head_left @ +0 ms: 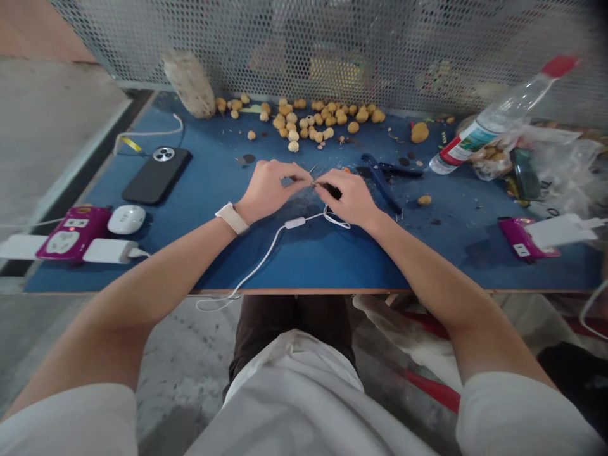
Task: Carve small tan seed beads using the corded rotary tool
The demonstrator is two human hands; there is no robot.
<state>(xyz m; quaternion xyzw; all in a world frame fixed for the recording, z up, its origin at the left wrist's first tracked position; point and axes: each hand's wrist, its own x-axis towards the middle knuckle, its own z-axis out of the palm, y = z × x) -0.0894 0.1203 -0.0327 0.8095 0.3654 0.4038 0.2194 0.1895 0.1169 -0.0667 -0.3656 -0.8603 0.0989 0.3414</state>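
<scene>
My left hand [272,188], with a pale band at the wrist, and my right hand [350,195] meet over the middle of the blue table [266,253]. Both are closed in a pinch, fingertips nearly touching around something too small to make out. A thin dark tip [312,169] sticks up just beyond the fingers. Below my right hand a white cable [260,253] makes a loop and runs through an inline switch [295,222] down over the front edge. Beside the right hand lies a blue-handled tool [382,183], like pliers, spread apart.
Several round tan balls [327,115] lie along the back, below a perforated metal panel [285,44]. At left are a black phone [158,176], a white case [126,219] and a purple power socket [73,234]. A bottle [494,123] with a red cap and plastic bags [565,164] stand right.
</scene>
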